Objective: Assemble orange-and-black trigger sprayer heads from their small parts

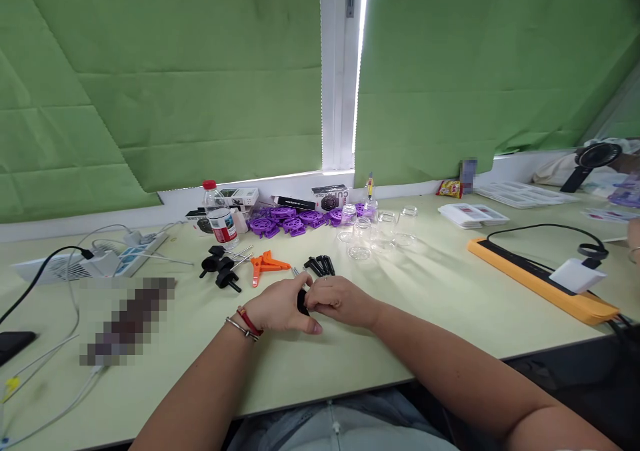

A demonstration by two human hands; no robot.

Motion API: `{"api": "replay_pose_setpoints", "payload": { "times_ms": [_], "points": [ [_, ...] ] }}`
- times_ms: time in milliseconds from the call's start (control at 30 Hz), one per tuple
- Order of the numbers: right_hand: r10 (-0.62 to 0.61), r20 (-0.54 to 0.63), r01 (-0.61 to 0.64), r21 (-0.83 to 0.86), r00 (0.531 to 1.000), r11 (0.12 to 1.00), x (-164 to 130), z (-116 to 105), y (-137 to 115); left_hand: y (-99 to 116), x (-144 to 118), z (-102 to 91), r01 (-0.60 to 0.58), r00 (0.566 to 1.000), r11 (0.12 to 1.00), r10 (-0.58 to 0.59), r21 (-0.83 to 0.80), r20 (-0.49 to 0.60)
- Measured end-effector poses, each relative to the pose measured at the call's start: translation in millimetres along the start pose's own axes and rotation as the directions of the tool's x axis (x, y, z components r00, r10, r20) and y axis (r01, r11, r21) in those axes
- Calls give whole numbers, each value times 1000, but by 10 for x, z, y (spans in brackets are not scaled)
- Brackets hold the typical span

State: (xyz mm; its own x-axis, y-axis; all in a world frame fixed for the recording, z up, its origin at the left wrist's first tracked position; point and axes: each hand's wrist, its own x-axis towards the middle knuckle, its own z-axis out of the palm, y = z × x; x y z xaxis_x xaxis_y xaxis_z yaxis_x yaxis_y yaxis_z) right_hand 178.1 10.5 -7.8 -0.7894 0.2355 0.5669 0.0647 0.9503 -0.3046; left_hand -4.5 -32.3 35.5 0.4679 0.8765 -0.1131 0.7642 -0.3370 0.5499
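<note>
My left hand (285,309) is curled around a small black part (303,302), its thumb stretched out toward me. From the other side, the bent fingers of my right hand (345,302) close on the same part, hiding most of it. A thin metal rod (295,272) shows just beyond my left fingers; whether it joins the black part I cannot tell. Several short black sticks (320,265) lie beyond my right hand. To the left are orange plastic pieces (267,264) and black funnel-like parts with metal rods (220,267).
Purple plastic pieces (285,221) are heaped at the back, beside clear domed containers (387,227). A water bottle (220,217) stands left of them. Power strips lie at left (145,247) and right, the right one orange (530,281), with cables. White cards (473,215) are stacked at back right.
</note>
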Motion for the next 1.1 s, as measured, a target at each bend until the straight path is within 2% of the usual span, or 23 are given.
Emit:
{"api": "replay_pose_setpoints", "payload": {
  "times_ms": [400, 567, 833, 1100],
  "points": [
    [29, -92, -26, 36, 995, 999, -3, 57, 34, 23, -6, -13, 10, 1000, 1000, -10, 18, -7],
    [-23, -124, 33, 78, 992, 996, 9, 68, 46, 24, -5, -14, 17, 1000, 1000, -17, 7, -3],
    [43, -57, -40, 56, 997, 998, 11, 78, 52, 15, -4, -7, 34, 999, 999, -33, 31, -18],
    [44, -73, -43, 16, 996, 999, 8, 115, 71, 10, -3, -1, 26, 999, 1000, -26, 11, -20]
  ]
}}
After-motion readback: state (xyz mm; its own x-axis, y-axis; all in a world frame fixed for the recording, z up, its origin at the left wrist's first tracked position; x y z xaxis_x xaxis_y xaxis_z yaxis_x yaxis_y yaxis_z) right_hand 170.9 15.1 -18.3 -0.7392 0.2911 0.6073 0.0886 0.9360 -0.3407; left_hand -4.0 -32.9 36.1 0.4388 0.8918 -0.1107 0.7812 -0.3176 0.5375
